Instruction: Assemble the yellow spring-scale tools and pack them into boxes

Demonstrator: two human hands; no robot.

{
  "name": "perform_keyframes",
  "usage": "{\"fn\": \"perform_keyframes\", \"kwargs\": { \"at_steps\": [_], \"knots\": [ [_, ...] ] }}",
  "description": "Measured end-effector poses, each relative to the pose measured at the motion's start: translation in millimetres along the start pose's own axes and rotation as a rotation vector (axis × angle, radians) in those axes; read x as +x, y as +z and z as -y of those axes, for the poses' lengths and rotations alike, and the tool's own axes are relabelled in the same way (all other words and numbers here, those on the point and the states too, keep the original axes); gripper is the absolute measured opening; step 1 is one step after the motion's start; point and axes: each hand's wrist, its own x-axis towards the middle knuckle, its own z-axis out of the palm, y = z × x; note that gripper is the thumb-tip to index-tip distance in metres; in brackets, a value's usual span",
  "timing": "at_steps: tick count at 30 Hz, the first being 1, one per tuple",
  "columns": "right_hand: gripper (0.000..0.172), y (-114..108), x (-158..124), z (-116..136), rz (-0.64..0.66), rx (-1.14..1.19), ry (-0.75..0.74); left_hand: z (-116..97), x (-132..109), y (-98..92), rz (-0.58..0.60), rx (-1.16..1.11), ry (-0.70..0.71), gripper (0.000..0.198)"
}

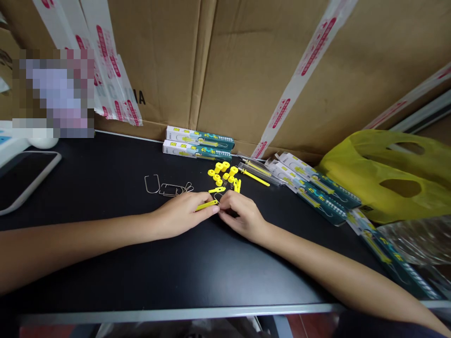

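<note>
My left hand is closed, pinching a narrow yellow plastic bar between thumb and fingers. A small hole shows near the bar's right end. My right hand meets that end with its fingertips pressed together on a thin curved wire hook, mostly hidden by the fingers. Just beyond the hands lie a short yellow pointed piece, several yellow plastic caps, small dark springs and a few yellow strips. Left of these rest several bent metal wire hooks.
Printed spring-scale boxes lie at the back, with more boxes to the right. Clear-wrapped yellow scales sit between them. A yellow plastic bag is at right, a phone at left. Cardboard walls the black table's back.
</note>
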Motion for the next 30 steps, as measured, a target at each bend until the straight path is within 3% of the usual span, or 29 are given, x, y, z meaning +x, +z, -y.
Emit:
{"fn": "perform_keyframes", "kwargs": {
  "at_steps": [5,11,20,23,26,30],
  "knots": [
    [0.012,0,1,2,0.09,0.054,0.005,2,1,2.7,-0.041,-0.045,0.009,0.03],
    [0.019,-3,2,4,0.13,0.109,0.037,3,1,2.6,-0.046,-0.158,-0.08,0.027],
    [0.011,-2,4,9,0.142,0.162,0.109,-1,0,2.7,-0.063,-0.213,-0.106,0.026],
    [0.011,2,2,11,0.094,0.185,0.204,1,0,4.1,-0.112,-0.188,-0.086,0.017],
    [0.013,4,1,13,0.056,0.229,0.395,3,1,5.3,-0.176,-0.187,-0.061,0.01],
    [0.015,5,1,13,0.1,0.353,0.548,5,3,6.5,-0.201,-0.227,-0.042,0.011]
  ]
}}
